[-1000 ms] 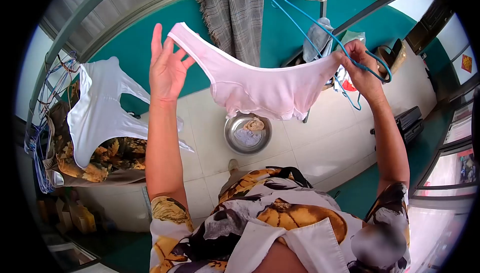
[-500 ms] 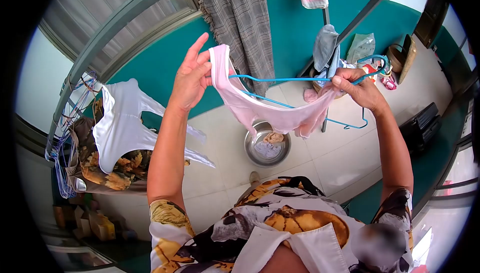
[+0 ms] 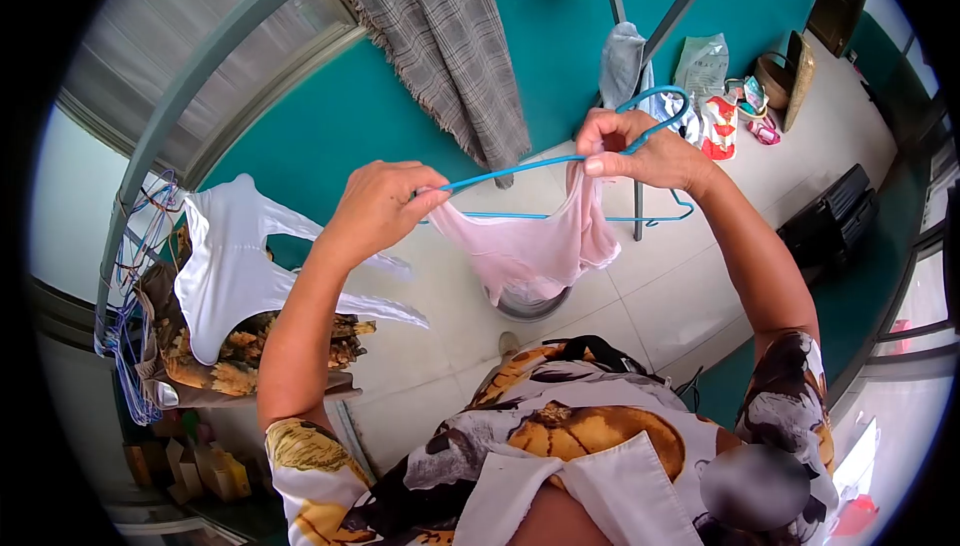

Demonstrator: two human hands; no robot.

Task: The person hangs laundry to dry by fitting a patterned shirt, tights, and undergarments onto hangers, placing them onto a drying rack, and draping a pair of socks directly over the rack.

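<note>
A light-blue clothes hanger [image 3: 516,171] spans the gap between my two hands, its hook at the right. A pink garment with a pale edge [image 3: 527,251] hangs from it; it looks like a sleeveless top, though folds hide its full shape. My left hand [image 3: 375,211] pinches the garment's edge at the hanger's left end, fingers closed. My right hand [image 3: 650,151] is closed around the hanger near the hook, and the garment's other edge bunches under its fingers. Beneath the garment, a metal basin [image 3: 535,308] on the floor is mostly covered from view.
At the left, a white strappy garment [image 3: 222,266] hangs on a grey metal rack [image 3: 190,66] beside bundled wire hangers [image 3: 128,356]. A plaid cloth [image 3: 450,56] hangs ahead. A black case [image 3: 835,216] and woven basket [image 3: 775,78] are at the right.
My left hand has come down and closed at the hanger's left end, its fingers no longer spread. My right hand has moved left. The garment now hangs lower, over the basin.
</note>
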